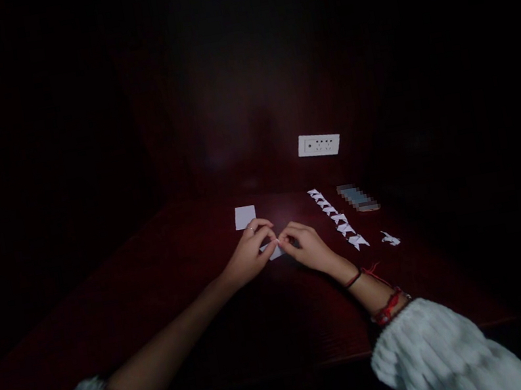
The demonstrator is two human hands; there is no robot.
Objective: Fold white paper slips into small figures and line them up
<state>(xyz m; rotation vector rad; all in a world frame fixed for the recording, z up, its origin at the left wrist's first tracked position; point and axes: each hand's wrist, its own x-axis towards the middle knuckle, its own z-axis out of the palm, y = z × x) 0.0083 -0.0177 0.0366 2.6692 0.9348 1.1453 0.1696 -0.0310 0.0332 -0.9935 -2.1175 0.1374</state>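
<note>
A small piece of white paper [276, 251] lies between my two hands, low over the dark red table. My left hand [253, 253] pinches its upper edge, thumb and forefinger together. From the other side my right hand [305, 245] pinches the same paper, its fingertips almost touching those of the left. Parts of the sheet are hidden behind my fingers, so its folds cannot be made out. Just beyond my left hand lies a flat white square of paper [245, 216]. To the right of my right hand runs a slanting row of several folded white paper pieces [338, 218].
A blurred-out flat phone-like object [357, 197] lies right of the row. Nearer to me are small white paper scraps [390, 238]. On the wall behind is a white socket panel [319, 144]. The dark red table [163, 271] has its front edge near my forearms.
</note>
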